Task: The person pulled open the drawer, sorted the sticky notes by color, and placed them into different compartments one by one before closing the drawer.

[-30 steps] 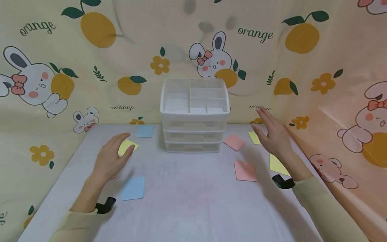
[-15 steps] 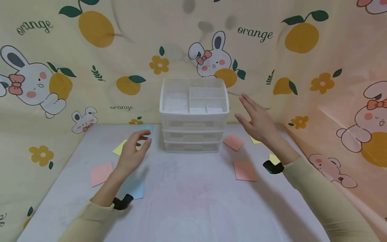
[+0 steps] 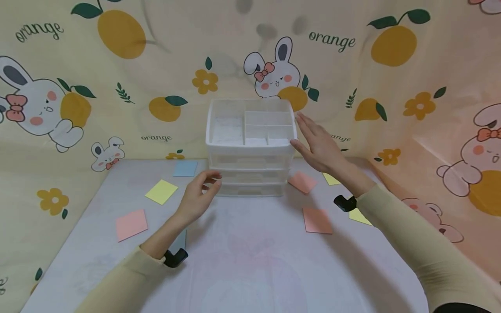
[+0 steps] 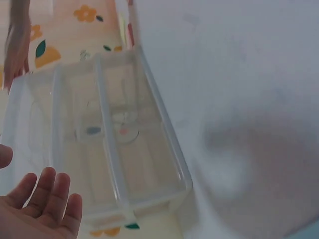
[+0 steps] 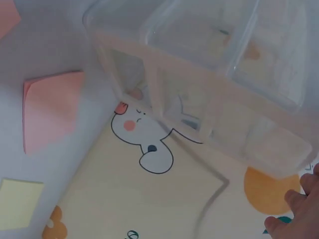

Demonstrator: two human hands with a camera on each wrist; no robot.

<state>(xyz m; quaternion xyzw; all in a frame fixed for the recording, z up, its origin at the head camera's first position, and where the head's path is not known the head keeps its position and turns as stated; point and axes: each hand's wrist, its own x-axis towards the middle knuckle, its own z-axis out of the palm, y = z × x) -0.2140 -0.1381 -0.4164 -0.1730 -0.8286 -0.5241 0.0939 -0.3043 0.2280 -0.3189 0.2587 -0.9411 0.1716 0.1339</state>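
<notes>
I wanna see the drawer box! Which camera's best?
The head view: it shows the drawer box nearly whole, with its three drawers and divided top. The left wrist view shows the drawers turned sideways, partly behind the left hand; the right wrist view shows it from another side, cropped.

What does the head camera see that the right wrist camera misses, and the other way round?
Only the head view: the left hand, blue notes and the divided top tray.
Only the right wrist view: the open-framed side of the drawer unit.
Both: the right hand, pink notes and yellow paper.
</notes>
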